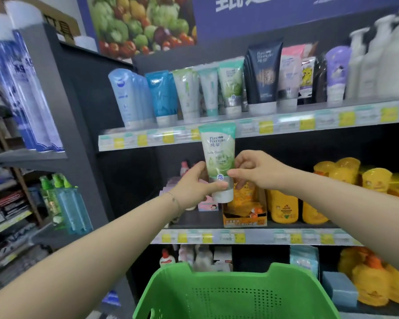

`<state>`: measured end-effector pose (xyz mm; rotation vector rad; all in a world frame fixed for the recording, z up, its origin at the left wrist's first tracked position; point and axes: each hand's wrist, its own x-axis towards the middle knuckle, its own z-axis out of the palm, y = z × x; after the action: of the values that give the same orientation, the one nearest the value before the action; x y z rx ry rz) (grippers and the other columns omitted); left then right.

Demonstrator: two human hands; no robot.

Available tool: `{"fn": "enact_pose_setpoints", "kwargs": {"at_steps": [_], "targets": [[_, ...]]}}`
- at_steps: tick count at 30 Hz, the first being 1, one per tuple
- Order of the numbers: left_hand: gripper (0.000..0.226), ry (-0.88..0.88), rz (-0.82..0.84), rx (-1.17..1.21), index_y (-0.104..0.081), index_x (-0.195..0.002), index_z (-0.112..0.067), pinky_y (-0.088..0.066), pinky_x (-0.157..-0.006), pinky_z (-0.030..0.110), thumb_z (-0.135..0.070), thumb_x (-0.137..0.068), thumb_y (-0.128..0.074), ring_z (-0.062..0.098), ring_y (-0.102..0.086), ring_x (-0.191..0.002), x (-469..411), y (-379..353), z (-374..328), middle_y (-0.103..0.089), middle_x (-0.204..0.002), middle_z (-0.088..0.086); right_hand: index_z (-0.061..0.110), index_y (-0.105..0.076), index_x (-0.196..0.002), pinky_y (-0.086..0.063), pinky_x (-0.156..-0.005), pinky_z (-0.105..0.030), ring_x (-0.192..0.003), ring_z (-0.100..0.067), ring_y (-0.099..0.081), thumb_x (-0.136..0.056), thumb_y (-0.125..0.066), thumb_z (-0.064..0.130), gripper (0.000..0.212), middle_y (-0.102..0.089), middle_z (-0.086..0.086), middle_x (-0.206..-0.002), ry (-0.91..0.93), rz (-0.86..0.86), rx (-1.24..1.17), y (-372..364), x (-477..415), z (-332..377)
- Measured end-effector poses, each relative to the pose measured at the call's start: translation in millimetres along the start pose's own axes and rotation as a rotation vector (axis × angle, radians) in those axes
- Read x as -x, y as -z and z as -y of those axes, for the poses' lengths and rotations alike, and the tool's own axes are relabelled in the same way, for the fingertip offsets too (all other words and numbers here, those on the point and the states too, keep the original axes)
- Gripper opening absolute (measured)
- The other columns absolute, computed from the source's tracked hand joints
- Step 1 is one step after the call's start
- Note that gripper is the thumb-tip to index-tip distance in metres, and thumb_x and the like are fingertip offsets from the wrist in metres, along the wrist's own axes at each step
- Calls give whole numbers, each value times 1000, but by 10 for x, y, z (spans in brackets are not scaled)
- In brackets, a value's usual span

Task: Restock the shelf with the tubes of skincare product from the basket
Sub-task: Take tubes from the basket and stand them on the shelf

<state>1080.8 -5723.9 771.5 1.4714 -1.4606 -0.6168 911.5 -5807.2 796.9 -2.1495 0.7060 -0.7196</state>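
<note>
A green and white skincare tube (219, 157) stands upright in the air, cap down, in front of the shelves. My left hand (197, 186) grips its lower part near the white cap. My right hand (255, 170) pinches the tube's right side at mid height. Above it, the top shelf (286, 124) carries a row of standing tubes, among them similar green ones (230, 88). The green plastic basket (230, 293) sits low in front of me; its inside is mostly out of sight.
Blue tubes (129, 97) and a dark tube (263, 72) stand on the top shelf, white pump bottles (378, 61) at its right. Yellow bottles (283, 206) and an orange carton (244, 217) fill the middle shelf. A second shelving unit with blue bottles (25, 95) stands at left.
</note>
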Motion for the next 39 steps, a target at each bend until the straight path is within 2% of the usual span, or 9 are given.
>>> {"fn": "enact_pose_setpoints", "kwargs": {"at_steps": [3, 7, 10, 14, 17, 20, 28, 32, 39], "targets": [[47, -6, 12, 17, -50, -123, -11, -46, -56, 15, -13, -81, -72, -2, -59, -68, -64, 60, -167, -60, -89, -6, 5, -57, -102, -54, -63, -30, -75, -24, -70, -89, -65, 23, 24, -72, -13, -83, 31, -74, -39, 78, -29, 104], [48, -49, -7, 2, -52, -120, -21, -48, -57, 21, -10, -79, -74, 12, -57, -75, -166, 151, -364, -57, -92, 1, 8, -57, -101, -55, -73, -48, -78, -31, -70, -88, -66, 25, 23, -72, -17, -86, 72, -143, -57, 196, -95, 255], [49, -105, -54, 8, -51, -122, -18, -47, -56, 13, -5, -80, -72, 7, -57, -81, -226, 212, -525, -58, -96, -4, 10, -59, -97, -51, -63, -31, -66, -19, -66, -85, -70, 22, 20, -71, -20, -92, 102, -212, -120, 281, -131, 385], [48, -146, -133, -17, -56, -120, -21, -47, -63, 17, -15, -77, -76, 10, -59, -91, -322, 299, -758, -60, -110, -3, 6, -64, -98, -46, -50, -16, -62, -16, -65, -79, -76, 17, 25, -71, -19, -90, 113, -311, -245, 388, -186, 577], [50, -162, -229, -18, -56, -118, -18, -47, -75, 26, -16, -73, -80, 16, -60, -100, -421, 347, -930, -61, -111, 0, 4, -65, -95, -51, -61, -24, -69, -20, -67, -75, -79, 14, 26, -71, -19, -89, 122, -400, -284, 452, -278, 718], [58, -171, -313, 41, -48, -116, -15, -45, -66, 20, -9, -70, -81, 9, -59, -85, -519, 376, -1092, -61, -100, 0, 10, -64, -87, -57, -80, -38, -74, -23, -67, -76, -78, 9, 18, -71, -15, -87, 126, -458, -328, 510, -398, 834], [56, -169, -448, 49, -48, -99, -11, -52, -88, 39, -10, -60, -88, 19, -64, -94, -877, 433, -1267, -65, -89, -1, 24, -61, -80, -53, -89, -43, -94, -29, -66, -81, -64, 5, 19, -69, -11, -93, 105, -535, -308, 612, -675, 969], [51, -154, -440, 74, -46, -88, -15, -51, -91, 45, -8, -59, -88, 22, -67, -93, -1065, 439, -1285, -69, -92, 6, 24, -65, -95, -53, -91, -41, -98, -27, -65, -79, -60, 0, 29, -68, -11, -105, 69, -535, -319, 658, -779, 930], [50, -98, -404, 90, -50, -97, -12, -52, -90, 46, -5, -63, -85, 24, -68, -90, -1373, 444, -1263, -71, -91, 8, 13, -60, -128, -49, -99, -41, -116, -25, -58, -79, -59, 3, 50, -63, -8, -126, 13, -539, -289, 682, -1076, 833]]}}
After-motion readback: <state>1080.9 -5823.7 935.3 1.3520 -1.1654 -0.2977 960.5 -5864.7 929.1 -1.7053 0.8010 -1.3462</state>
